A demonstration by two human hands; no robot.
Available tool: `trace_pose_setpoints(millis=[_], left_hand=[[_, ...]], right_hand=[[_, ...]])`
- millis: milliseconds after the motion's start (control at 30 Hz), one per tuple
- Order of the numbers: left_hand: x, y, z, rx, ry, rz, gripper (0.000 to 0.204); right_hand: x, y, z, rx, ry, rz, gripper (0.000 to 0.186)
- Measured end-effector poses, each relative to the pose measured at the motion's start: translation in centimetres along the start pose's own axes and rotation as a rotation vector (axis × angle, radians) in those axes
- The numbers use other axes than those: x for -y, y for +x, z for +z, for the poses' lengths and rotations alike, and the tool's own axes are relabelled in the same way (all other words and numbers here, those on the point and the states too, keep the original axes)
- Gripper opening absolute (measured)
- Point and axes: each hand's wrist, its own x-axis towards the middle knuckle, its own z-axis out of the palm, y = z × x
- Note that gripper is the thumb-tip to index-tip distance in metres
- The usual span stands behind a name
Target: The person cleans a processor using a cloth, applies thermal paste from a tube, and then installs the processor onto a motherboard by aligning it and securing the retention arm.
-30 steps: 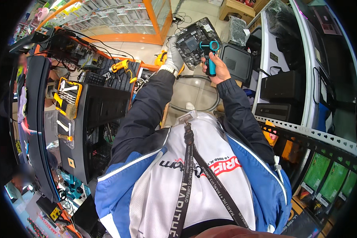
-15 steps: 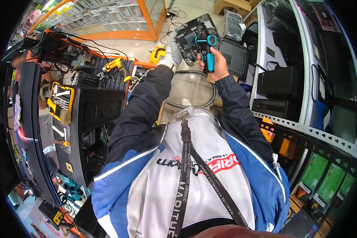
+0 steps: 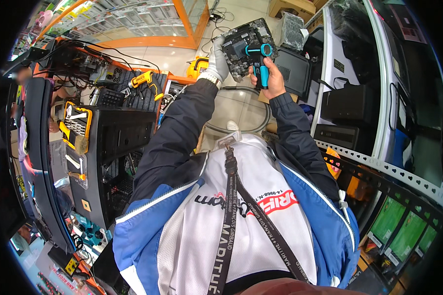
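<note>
A dark motherboard (image 3: 236, 42) is held up at arm's length, tilted, by my left hand (image 3: 217, 65). That hand wears a pale glove, and its fingers close on the board's left edge. My right hand (image 3: 274, 82), bare, is wrapped round the grip of a teal-and-black pistol-shaped handheld blower (image 3: 261, 77). The blower's teal barrel lies across the front of the board, pointing left. Whether the barrel touches the board, I cannot tell.
To the left a black computer case (image 3: 125, 132) carries a yellow tool set (image 3: 76, 125). Beyond it lies a yellow heat-gun-like tool (image 3: 147, 83). A thick hose (image 3: 263, 118) loops on the floor. Metal shelving (image 3: 379, 103) with black cases stands at the right; a glass display cabinet (image 3: 133, 29) at the back.
Both hands, the motherboard and the blower have shifted slightly to the right. The blower's barrel has turned a little, and both grips are kept.
</note>
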Motion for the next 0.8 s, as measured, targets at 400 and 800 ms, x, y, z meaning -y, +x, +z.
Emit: trace_pose_setpoints(millis=[400, 800], left_hand=[[0.2, 0.0, 1.5, 0.020, -0.013, -0.032, 0.055], [0.2, 0.4, 2.3, 0.002, -0.045, -0.025, 0.052]], right_hand=[[1.6, -0.4, 1.6, -0.021, -0.096, -0.029, 0.031], [2.3, -0.2, 1.1, 0.004, -0.196, -0.042, 0.037]])
